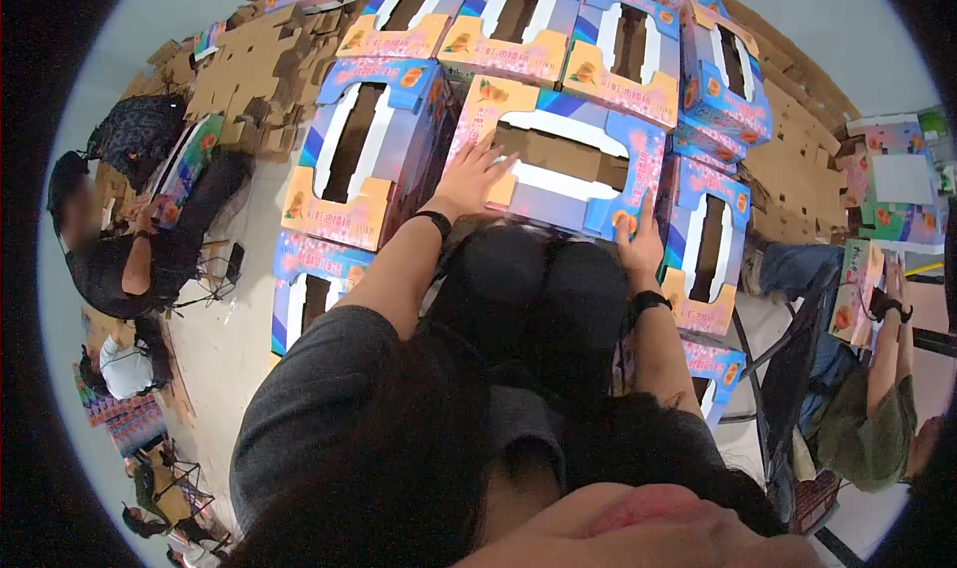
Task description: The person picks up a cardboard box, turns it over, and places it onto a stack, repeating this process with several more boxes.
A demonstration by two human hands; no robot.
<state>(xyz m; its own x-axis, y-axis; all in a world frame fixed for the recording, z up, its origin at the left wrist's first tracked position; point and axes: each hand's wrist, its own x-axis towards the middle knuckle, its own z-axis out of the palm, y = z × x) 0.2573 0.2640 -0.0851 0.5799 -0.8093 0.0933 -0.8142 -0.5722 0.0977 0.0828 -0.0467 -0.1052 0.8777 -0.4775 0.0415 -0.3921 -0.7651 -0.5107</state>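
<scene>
A printed cardboard carton [638, 139] with a long cut-out window in its top sits just beyond my knees. Its print is blue, pink and peach, and brown cardboard shows inside the window. My left hand [477, 179] lies on the carton's left end, fingers spread, with the fingertips by the window's edge. At the near right corner, my right hand [641, 244] grips the carton, thumb on top and fingers along the right side. The undersides of both hands are partly hidden.
Matching cartons stand left [344, 159], right [706, 249] and in a row behind [513, 24]. Flattened brown cardboard [254, 74] is stacked at the far left. Seated people handle cartons on the left [115, 259] and right [867, 418]. A dark folding chair [788, 369] stands nearby.
</scene>
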